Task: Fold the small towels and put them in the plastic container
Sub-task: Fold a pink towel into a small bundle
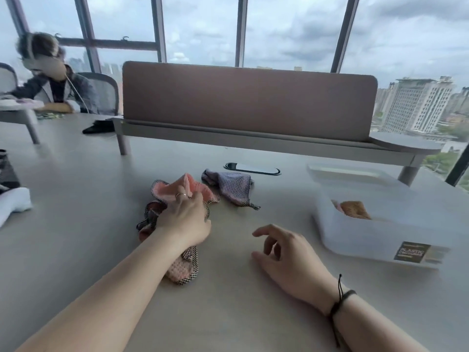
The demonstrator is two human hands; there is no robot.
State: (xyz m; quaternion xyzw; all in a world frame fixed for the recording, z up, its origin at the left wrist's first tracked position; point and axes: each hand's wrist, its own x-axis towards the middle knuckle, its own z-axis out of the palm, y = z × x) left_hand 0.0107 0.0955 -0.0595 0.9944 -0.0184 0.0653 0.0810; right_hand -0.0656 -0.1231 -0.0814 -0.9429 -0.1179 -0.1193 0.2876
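Left hand grabs the pink towel mid-tabletop; right hand rests loose, holding nothing, near the box.

We saw both forearms bare, with no sleeves in view. The left hand wore a thin ring on one finger. The right hand had a dark cord bracelet at the wrist, its loose ends trailing.

A brown divider panel is standing on a raised shelf along the table's far edge — a black-rimmed cable grommet is lying before it. At the far-left corner, another person is being seated beside a black object.
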